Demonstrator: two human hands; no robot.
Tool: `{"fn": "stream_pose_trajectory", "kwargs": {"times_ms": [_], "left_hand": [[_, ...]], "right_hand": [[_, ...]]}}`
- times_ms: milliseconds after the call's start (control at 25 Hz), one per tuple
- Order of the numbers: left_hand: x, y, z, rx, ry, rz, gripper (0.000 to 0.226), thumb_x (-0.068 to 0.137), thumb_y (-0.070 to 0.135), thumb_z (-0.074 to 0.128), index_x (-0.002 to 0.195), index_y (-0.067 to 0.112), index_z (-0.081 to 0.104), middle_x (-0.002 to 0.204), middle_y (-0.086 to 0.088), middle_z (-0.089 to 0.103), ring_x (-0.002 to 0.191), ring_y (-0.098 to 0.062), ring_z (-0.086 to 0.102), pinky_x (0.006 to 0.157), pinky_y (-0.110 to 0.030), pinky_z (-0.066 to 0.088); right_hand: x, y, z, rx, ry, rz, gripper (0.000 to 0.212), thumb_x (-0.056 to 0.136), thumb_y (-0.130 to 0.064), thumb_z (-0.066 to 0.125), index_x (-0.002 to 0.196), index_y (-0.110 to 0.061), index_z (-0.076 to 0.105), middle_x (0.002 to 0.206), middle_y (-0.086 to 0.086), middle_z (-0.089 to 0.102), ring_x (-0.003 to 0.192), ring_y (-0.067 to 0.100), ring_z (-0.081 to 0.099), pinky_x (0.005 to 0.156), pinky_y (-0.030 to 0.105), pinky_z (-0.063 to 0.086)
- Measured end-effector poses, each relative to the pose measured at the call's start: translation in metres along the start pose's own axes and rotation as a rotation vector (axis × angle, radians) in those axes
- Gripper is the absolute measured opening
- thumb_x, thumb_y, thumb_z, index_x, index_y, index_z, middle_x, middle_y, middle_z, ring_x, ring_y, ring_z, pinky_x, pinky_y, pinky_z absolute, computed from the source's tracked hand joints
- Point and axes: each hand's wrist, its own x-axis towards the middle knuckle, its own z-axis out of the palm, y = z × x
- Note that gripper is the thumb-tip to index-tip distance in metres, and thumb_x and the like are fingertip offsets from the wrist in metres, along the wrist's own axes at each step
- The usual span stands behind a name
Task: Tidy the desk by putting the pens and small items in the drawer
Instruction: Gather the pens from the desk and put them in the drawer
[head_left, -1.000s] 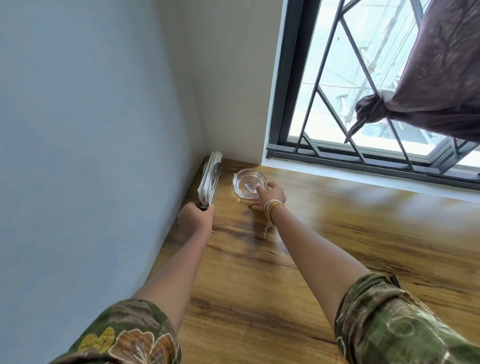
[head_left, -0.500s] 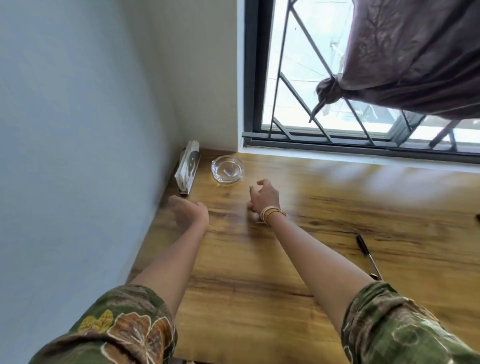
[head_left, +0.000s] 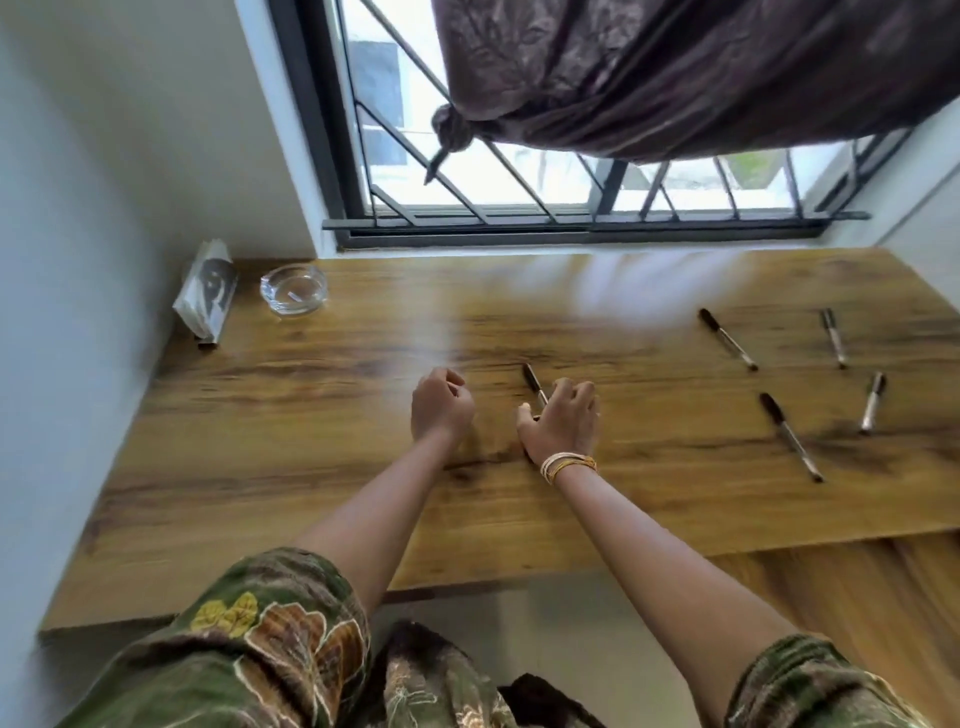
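Both hands hover low over the middle of the wooden tabletop (head_left: 291, 467). The left hand (head_left: 441, 408) is loosely curled with nothing in it. The right hand (head_left: 563, 421), with bangles at the wrist, has its fingers spread and bent over a dark pen (head_left: 534, 383) lying on the wood; the pen's lower end disappears under the thumb and fingers, and I cannot tell whether they have closed on it.

Four more pens lie well apart on the right side of the tabletop: one long pen (head_left: 727, 339) toward the window, another (head_left: 834, 338) beyond it, a short one (head_left: 872, 401) near the right edge, and a fourth (head_left: 790, 436) closer to the person.

In the far left corner a clear glass ashtray (head_left: 293, 296) sits beside a wrapped packet (head_left: 205, 299) leaning at the wall.
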Motion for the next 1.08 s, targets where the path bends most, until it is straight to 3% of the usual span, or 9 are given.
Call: {"fn": "stream_pose_trajectory", "kwargs": {"times_ms": [120,320,520,840,960,1080], "left_hand": [[-0.022,0.013,0.019,-0.023,-0.038,0.003,0.008,0.086,0.011,0.057,0.087,0.016,0.063,0.090,-0.009,0.068,0.086,-0.025,0.064,0.075,-0.031,0.050],[-0.041,0.022,0.028,0.000,-0.039,0.021,0.014,0.088,0.009,0.054,0.096,0.010,0.066,0.090,-0.008,0.067,0.084,-0.023,0.061,0.072,-0.027,0.045],[-0.036,0.027,0.029,0.023,-0.047,0.018,0.017,0.089,0.009,0.053,0.099,0.008,0.066,0.088,-0.005,0.064,0.079,-0.019,0.057,0.071,-0.027,0.043],[0.009,0.043,0.047,0.008,-0.087,-0.022,0.017,0.088,0.011,0.053,0.097,0.009,0.068,0.086,-0.004,0.064,0.083,-0.022,0.061,0.072,-0.025,0.043],[0.032,0.059,0.058,-0.015,-0.157,0.007,0.014,0.090,0.017,0.057,0.099,0.010,0.066,0.088,-0.004,0.065,0.081,-0.023,0.061,0.073,-0.029,0.048],[0.051,0.083,0.077,-0.177,-0.409,-0.008,0.019,0.094,0.028,0.060,0.101,0.009,0.059,0.093,-0.008,0.066,0.071,-0.025,0.066,0.065,-0.036,0.056]], "right_hand": [[0.003,0.026,-0.010,0.125,-0.093,0.108,0.040,0.085,-0.038,0.061,0.111,-0.007,0.058,0.114,0.015,0.056,0.107,0.033,0.055,0.089,0.040,0.047],[0.017,0.045,-0.024,0.155,-0.192,0.002,0.027,0.085,-0.029,0.067,0.101,-0.008,0.067,0.110,0.012,0.062,0.106,0.026,0.059,0.091,0.032,0.046],[0.028,0.049,-0.027,0.148,-0.232,0.020,0.026,0.079,-0.033,0.074,0.087,-0.009,0.074,0.095,0.007,0.073,0.094,0.021,0.067,0.076,0.027,0.051],[0.057,0.023,-0.015,0.003,-0.334,0.055,0.024,0.072,-0.023,0.074,0.091,-0.009,0.073,0.092,0.010,0.074,0.089,0.026,0.069,0.078,0.035,0.059],[0.075,0.025,-0.018,0.197,-0.332,0.158,0.019,0.071,-0.028,0.077,0.081,-0.012,0.077,0.081,0.005,0.075,0.080,0.017,0.068,0.076,0.027,0.055],[0.088,0.028,-0.030,0.691,-0.422,0.321,0.010,0.074,-0.018,0.078,0.072,-0.010,0.072,0.058,0.002,0.068,0.052,0.011,0.062,0.060,0.026,0.057]]}}
